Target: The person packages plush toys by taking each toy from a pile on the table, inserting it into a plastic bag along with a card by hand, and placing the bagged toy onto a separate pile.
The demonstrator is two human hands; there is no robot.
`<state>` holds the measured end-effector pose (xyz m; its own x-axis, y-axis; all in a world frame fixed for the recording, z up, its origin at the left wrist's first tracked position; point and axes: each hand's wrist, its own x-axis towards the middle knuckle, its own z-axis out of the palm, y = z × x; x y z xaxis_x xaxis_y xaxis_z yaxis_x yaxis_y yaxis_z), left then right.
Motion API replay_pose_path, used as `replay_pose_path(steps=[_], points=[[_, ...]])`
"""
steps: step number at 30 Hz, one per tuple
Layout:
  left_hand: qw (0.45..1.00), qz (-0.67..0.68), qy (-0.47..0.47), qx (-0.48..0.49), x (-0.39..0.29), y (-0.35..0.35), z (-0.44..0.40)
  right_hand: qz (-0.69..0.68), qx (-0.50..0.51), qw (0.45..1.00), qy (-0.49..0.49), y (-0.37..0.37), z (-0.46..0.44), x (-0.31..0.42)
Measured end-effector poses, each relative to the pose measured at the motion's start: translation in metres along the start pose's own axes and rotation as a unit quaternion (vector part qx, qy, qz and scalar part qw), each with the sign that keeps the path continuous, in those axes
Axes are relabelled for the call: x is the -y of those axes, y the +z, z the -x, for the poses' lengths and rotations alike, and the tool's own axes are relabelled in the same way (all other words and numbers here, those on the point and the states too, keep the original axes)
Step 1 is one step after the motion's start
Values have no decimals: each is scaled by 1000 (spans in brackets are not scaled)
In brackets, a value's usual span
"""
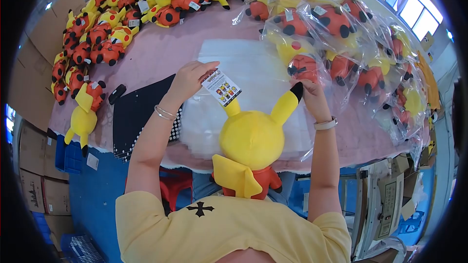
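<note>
A yellow plush toy [252,136] in a red outfit stands upright in front of my chest, its back and zigzag tail towards me. My left hand [194,77] is closed at the top of its left ear, where a printed cardboard hang tag [222,87] covers most of that ear. Whether the fingers pinch the ear tip, the tag or both is partly hidden. The black tip of the right ear is pinched in my right hand [314,98]. Behind the toy's head lies a stack of clear plastic bags [214,53].
Several unbagged plush toys [100,34] are piled at the far left and back of the pink-covered table [146,58]. Bagged plush toys [336,24] crowd the right side. Black sheets [141,109] and a small black object [117,94] lie left of the bags.
</note>
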<state>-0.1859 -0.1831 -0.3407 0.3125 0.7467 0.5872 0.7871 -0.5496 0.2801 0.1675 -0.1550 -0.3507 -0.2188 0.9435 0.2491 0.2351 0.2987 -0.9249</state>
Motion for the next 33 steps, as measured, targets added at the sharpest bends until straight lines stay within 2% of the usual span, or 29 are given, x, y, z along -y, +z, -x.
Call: replay_pose_path(steps=[4,10,12,14,15,17,19,25,29,33], points=[[1000,15,20,8,5,0,8,62,-23,993,-96,-1,12,6],[991,126,4,48,-4,-20,9,-88,2,995,-52,-3,16,26],[995,5,100,17,-18,-28,7,-96,-3,995,-28,-4,12,25],[974,-115,194,-14,-28,-33,5,-105,-9,994,-4,-5,9,25],[974,-114,194,-14,-30,-34,5,-105,-9,994,-3,-4,9,25],[971,-140,193,-26,-30,-37,4,118,-85,973,-177,3,9,27],[967,-165,192,-38,-30,-37,6,331,-153,869,-335,9,10,27],[972,-158,132,-115,-16,-27,24,361,-238,810,-395,22,22,16],[996,10,27,-90,-16,-33,23,388,-279,766,-431,24,33,11],[991,80,1,-104,-4,-31,22,383,-234,794,-411,32,45,6]])
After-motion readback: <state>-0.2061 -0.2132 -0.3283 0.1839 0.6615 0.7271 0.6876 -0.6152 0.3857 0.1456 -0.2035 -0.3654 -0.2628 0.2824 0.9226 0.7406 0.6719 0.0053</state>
